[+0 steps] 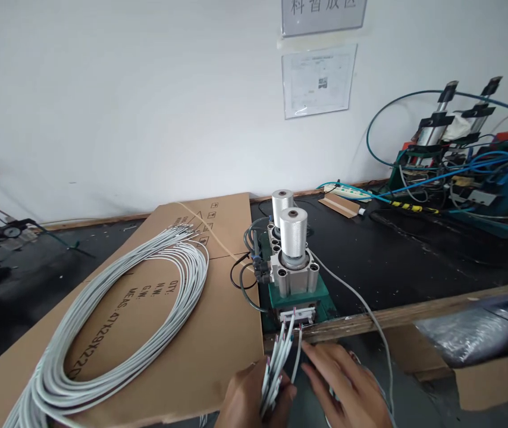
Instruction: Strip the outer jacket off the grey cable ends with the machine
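Observation:
My left hand [254,395] is closed around a bunch of thin white cables [277,362], whose stripped ends with small coloured wires point up and away from me. One cable [298,353] stands apart on the right of the bunch, its tip near the front of a pneumatic press [295,279] with two silver knurled cylinders and a green base. Beside that single cable is my right hand [345,383], fingers stretched toward it and a little apart; whether the fingertips touch it I cannot tell. Something white shows partly beneath the right hand.
A large coil of white cables [97,291] lies on a flattened cardboard sheet [231,333] at left. A grey cable [365,303] hangs over the wooden table edge [450,306]. An open carton [495,374] with clear plastic is lower right; more pneumatic machines [432,134] stand behind.

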`<state>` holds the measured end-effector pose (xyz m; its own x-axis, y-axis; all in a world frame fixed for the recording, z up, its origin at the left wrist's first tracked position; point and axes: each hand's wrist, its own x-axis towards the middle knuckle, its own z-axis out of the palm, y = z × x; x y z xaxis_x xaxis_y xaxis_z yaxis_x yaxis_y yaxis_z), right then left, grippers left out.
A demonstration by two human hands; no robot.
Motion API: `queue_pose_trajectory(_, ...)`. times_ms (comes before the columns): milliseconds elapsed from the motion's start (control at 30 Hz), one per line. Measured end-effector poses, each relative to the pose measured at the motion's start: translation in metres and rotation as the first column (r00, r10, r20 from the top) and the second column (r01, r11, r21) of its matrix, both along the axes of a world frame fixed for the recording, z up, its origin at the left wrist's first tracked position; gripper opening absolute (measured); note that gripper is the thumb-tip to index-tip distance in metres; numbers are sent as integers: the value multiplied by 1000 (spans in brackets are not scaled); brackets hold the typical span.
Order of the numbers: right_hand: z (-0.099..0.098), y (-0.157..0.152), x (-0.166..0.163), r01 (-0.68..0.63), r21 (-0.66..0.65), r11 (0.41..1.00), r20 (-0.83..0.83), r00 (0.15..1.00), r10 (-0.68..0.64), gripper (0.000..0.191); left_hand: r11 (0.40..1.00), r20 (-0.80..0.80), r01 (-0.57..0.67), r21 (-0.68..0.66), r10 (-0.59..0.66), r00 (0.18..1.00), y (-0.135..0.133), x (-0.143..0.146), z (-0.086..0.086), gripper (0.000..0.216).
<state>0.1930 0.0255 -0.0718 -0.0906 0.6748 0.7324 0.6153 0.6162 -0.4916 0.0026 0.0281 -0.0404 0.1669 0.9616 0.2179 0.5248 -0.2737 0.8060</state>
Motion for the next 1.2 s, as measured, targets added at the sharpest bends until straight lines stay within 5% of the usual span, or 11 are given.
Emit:
queue_pose_trajectory(67,6,2,13,-36,97,995,284,959,7,35,999,17,17,-36,-16,1000,3,3,0,12)
queue_pose_trajectory(200,22,7,21,-79,151,985,424,906,8,38,996,60,26,-83,-21,998,7,11,2,17)
queue_pose_trajectory(433,40,17,21,-96,197,976,430,903,1,42,990,118,-11,-141,28,993,9,19,9,20)
queue_pose_trajectory(1200,43,34,20,-159,191,969,463,885,54,40,992,75,-89,-95,96,993,15,25,16,28)
